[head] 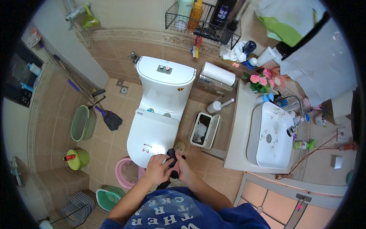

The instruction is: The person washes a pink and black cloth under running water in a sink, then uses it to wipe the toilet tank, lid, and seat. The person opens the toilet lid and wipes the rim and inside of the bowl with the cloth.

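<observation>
Both hands meet low in the picture, just in front of my body. My left hand (156, 169) has its fingers on a small black and pink object (172, 160), whose kind I cannot tell. From the other side my right hand (184, 170) holds the same object, thumb along its edge. Beyond the hands stands a white toilet with its lid (154, 134) down, and the object is close to the lid's front right corner. Part of the object is hidden by the fingers.
A pink basin (121, 171) and a green bucket (107, 200) stand left of my arms. An open waste bin (213, 134) and a toilet brush (214, 107) are right of the toilet. Further right is a counter (238, 126) with a white washbasin (277, 154). A mop (112, 120) leans at left.
</observation>
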The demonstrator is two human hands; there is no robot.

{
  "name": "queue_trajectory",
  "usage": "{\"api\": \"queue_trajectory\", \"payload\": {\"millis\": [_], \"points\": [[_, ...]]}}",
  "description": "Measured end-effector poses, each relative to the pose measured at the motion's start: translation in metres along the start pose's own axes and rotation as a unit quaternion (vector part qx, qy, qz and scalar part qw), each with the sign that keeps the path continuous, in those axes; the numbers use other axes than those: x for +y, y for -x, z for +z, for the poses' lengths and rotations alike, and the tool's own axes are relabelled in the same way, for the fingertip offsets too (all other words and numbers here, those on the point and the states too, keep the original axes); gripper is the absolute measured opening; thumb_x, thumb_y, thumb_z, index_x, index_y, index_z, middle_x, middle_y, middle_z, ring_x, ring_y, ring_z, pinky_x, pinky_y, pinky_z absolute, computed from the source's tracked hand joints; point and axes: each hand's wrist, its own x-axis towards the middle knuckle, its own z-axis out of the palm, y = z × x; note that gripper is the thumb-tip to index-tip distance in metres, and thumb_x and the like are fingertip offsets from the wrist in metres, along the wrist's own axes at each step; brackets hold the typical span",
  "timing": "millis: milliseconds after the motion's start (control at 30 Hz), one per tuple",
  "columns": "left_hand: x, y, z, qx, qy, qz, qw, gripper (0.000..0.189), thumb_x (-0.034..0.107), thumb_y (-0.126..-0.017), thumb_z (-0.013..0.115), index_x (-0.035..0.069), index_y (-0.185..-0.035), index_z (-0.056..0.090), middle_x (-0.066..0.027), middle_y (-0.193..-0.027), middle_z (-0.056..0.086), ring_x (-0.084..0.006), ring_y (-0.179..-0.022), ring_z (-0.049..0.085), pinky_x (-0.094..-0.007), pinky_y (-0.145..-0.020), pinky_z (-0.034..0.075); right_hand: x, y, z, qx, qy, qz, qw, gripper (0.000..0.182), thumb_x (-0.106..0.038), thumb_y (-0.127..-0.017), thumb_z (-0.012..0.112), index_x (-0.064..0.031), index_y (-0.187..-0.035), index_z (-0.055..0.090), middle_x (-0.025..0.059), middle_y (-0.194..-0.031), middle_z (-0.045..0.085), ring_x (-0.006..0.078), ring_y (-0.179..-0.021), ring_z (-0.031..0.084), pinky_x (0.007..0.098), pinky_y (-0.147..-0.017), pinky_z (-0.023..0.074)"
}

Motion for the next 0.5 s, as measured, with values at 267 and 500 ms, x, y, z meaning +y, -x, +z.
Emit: {"api": "queue_trajectory", "payload": {"millis": [267,500], "points": [[-0.134,-0.156,-0.006,0.028,-0.088,-0.017,0.996,0.020,0.018,-0.081,0.069,0.003,-0.094,0.065,-0.0155,-0.096,0.060,-0.0343,-0.093,0.056,-0.0461,-0.084,0.044,-0.146,-0.099,0.033,0.170,-0.037,-0.308,0.935,0.043,-0.048,-0.101,0.049,-0.0177,-0.129,0.060,-0.0026,-0.124,0.060,0.0166,-0.114,0.053,0.0328,-0.102,0.0391],[-0.273,-0.329,-0.027,0.118,-0.177,0.111,0.971,0.013,0.014,-0.085,0.064,0.004,-0.083,0.057,-0.0129,-0.084,0.055,-0.0337,-0.081,0.055,-0.0450,-0.071,0.046,-0.233,-0.219,0.114,0.347,0.056,-0.355,0.866,0.065,-0.061,-0.100,0.038,-0.0040,-0.119,0.062,0.0103,-0.113,0.063,0.0220,-0.104,0.059,0.0355,-0.093,0.0454]]}}
